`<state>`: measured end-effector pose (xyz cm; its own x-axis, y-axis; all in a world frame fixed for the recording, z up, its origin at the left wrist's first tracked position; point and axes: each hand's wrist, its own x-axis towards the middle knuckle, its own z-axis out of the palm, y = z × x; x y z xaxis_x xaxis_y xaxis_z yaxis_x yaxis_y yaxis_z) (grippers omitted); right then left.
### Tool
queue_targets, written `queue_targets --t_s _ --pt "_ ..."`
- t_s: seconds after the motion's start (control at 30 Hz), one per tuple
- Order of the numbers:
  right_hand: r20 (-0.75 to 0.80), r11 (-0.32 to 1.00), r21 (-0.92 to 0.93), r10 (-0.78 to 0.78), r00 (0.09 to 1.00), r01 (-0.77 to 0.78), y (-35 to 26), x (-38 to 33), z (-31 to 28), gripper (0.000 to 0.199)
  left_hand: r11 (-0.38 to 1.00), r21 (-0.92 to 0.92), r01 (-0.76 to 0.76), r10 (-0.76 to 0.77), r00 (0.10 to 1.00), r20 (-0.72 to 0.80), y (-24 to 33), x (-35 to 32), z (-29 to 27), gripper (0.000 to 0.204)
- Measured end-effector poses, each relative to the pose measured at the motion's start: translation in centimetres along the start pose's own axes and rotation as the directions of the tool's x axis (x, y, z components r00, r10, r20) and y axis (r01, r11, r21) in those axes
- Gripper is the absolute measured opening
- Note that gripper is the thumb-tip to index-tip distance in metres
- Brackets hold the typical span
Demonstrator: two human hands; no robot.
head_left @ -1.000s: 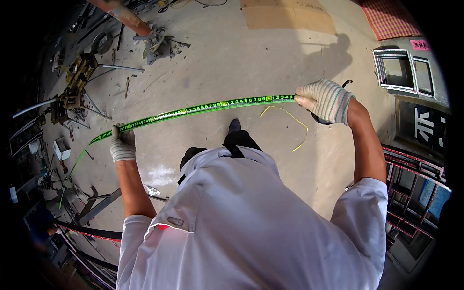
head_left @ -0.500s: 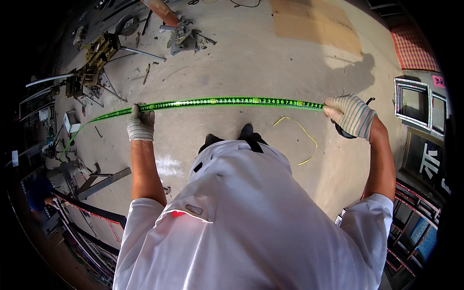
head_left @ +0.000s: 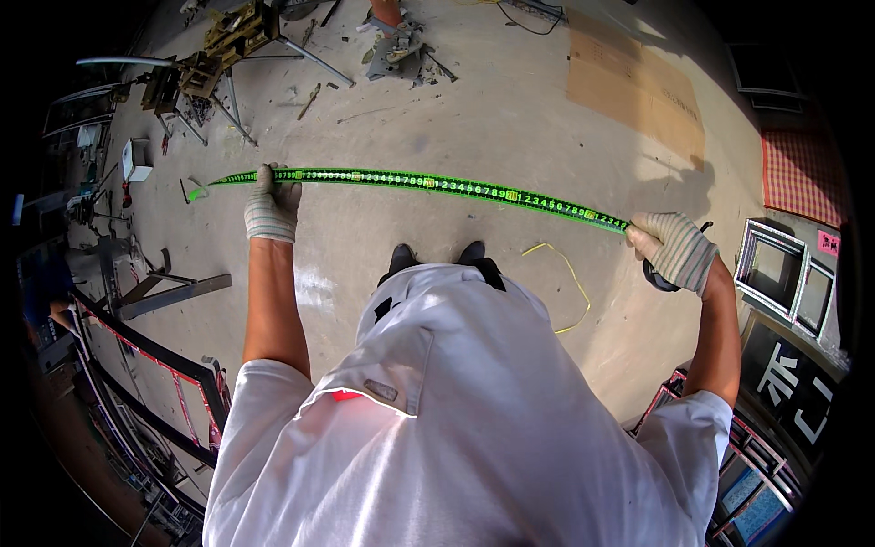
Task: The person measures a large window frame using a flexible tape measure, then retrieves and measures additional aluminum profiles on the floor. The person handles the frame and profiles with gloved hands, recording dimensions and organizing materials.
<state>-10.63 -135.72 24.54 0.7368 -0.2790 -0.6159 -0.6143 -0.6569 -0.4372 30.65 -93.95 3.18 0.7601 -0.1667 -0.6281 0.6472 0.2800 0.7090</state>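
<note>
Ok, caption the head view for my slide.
Left hand and right hand, both gloved, hold an extended green tape measure above the floor.

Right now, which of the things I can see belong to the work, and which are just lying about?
In use:
- green tape measure
- gloved left hand and gloved right hand, both holding it

Apparently just lying about:
- thin yellow strip on the floor
- flat brown sheet
- white box
- red checked cloth

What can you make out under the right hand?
Under the right hand, a dark rounded edge shows; a small black tip sticks out on the far side, and green tape runs to its grip. The striped glove covers what lies between.
</note>
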Motion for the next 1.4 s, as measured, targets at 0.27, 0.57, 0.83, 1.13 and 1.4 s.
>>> queue_targets --t_s 0.27,0.57,0.83,1.13,1.4 --pt "0.09 0.999 0.05 0.01 0.996 -0.014 -5.1 1.7 1.5 0.025 0.994 -0.106 -0.033 0.035 0.999 0.02 2.0 1.0 -3.6 0.013" --pt "0.258 0.996 0.071 0.033 0.966 -0.053 -8.8 3.3 5.3 0.031 0.987 -0.148 -0.067 0.058 0.996 -0.066 3.5 3.0 -7.3 0.015" --pt "0.393 0.976 0.193 0.015 0.919 -0.099 -13.4 8.0 11.5 0.036 0.994 -0.09 -0.067 0.062 0.997 -0.056 3.0 1.7 -7.8 0.017" --pt "0.415 0.945 0.305 -0.022 0.91 -0.116 -15.2 9.4 13.5 0.034 0.999 -0.016 -0.052 0.053 0.995 0.083 1.0 -4.2 -6.2 0.03" --pt "0.42 0.939 0.32 -0.023 0.907 -0.124 -15.2 9.3 13.6 0.032 0.999 -0.013 -0.05 0.051 0.992 0.113 0.3 -7.1 -5.3 0.03"
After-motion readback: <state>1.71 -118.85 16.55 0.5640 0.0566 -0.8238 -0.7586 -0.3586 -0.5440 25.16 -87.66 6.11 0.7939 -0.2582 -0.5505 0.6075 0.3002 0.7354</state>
